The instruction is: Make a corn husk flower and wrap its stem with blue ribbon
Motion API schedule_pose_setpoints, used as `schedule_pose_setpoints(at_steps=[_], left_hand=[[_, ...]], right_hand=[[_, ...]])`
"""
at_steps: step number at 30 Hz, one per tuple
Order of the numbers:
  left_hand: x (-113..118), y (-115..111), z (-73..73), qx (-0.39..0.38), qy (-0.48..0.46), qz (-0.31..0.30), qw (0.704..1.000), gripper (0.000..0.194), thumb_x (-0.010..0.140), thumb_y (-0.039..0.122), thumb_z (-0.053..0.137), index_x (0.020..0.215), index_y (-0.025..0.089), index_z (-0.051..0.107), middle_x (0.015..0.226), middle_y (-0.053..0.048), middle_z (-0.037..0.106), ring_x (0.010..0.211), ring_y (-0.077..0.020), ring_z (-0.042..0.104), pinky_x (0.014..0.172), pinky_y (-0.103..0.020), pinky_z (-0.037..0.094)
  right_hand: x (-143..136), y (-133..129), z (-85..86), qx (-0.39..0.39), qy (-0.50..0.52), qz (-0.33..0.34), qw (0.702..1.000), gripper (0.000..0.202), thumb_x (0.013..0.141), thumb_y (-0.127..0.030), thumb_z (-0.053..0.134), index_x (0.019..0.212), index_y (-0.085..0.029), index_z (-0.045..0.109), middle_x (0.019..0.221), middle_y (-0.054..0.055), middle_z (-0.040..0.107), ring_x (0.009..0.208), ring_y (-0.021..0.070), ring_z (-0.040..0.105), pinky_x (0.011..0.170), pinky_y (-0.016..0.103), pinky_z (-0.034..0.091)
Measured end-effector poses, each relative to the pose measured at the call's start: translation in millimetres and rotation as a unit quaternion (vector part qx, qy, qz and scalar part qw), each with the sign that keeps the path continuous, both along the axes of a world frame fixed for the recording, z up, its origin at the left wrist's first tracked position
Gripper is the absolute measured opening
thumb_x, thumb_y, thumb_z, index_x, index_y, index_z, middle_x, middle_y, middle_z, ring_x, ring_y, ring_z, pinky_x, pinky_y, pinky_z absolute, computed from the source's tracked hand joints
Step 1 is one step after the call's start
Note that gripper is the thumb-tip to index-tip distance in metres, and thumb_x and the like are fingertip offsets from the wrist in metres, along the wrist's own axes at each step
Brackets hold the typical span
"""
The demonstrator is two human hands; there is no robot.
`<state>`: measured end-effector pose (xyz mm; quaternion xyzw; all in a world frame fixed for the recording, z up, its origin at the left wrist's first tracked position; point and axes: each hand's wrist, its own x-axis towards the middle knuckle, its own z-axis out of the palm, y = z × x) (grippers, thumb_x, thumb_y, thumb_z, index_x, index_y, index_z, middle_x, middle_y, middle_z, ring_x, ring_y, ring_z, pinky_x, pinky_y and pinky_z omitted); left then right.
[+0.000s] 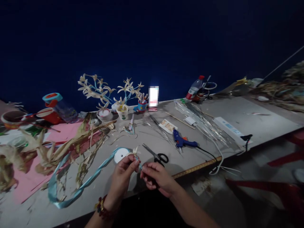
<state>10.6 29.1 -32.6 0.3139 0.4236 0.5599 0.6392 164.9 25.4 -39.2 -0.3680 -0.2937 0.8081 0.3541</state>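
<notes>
Between finger and thumb, my left hand pinches a small cream flower just below its petals. The flower's short stem looks wrapped in light blue. My right hand is closed at the stem's lower end, fingertips pressed together; its other fingers curl underneath. A white ribbon spool lies just behind my left hand, and light blue ribbon loops from it to the left. Black scissors rest partly open behind my right hand.
A blue glue gun with a cord lies right of the scissors. Wire bundles and a power strip are farther right. Finished flower branches stand in cups at the back. Dried husks cover pink paper on the left.
</notes>
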Motion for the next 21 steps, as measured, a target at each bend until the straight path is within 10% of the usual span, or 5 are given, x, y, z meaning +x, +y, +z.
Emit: schedule_pose_setpoints(at_steps=[12, 16, 18, 21], left_hand=[[4.3, 6.5, 6.1, -0.030, 0.006, 0.020, 0.999, 0.034, 0.061, 0.039, 0.091, 0.074, 0.017, 0.068, 0.073, 0.001, 0.063, 0.058, -0.0091, 0.051, 0.061, -0.023, 0.043], [1.6, 4.6, 5.9, -0.021, 0.016, 0.030, 0.999, 0.031, 0.066, 0.038, 0.089, 0.077, 0.018, 0.068, 0.074, 0.001, 0.065, 0.060, -0.0103, 0.053, 0.064, -0.024, 0.045], [-1.1, 3.7, 6.7, -0.007, 0.020, 0.025, 0.999, 0.028, 0.071, 0.036, 0.086, 0.079, 0.018, 0.067, 0.078, -0.002, 0.069, 0.062, -0.0113, 0.055, 0.068, -0.025, 0.046], [-5.4, 2.7, 7.3, 0.007, 0.008, -0.012, 1.000, 0.026, 0.077, 0.037, 0.082, 0.080, 0.018, 0.064, 0.080, -0.005, 0.072, 0.059, -0.0123, 0.055, 0.062, -0.026, 0.045]], right_hand=[[-0.6, -1.4, 5.5, -0.013, -0.011, 0.016, 1.000, 0.043, 0.074, -0.053, 0.083, 0.076, -0.015, 0.063, 0.060, -0.005, 0.053, 0.043, 0.0031, 0.037, 0.039, 0.017, 0.021], [12.0, 1.6, 3.6, 0.089, -0.105, 0.050, 0.989, 0.051, 0.085, -0.068, 0.063, 0.087, -0.017, 0.065, 0.065, -0.002, 0.058, 0.045, 0.0063, 0.040, 0.041, 0.020, 0.026], [37.9, 13.1, 3.9, 0.216, -0.261, 0.002, 0.941, 0.046, 0.090, -0.063, 0.057, 0.100, -0.019, 0.067, 0.072, 0.001, 0.062, 0.054, 0.0112, 0.050, 0.048, 0.022, 0.037], [101.5, 38.1, 4.1, 0.376, -0.552, -0.141, 0.731, 0.028, 0.095, -0.040, 0.054, 0.110, -0.019, 0.065, 0.102, 0.010, 0.068, 0.086, 0.0221, 0.063, 0.073, 0.032, 0.050]])
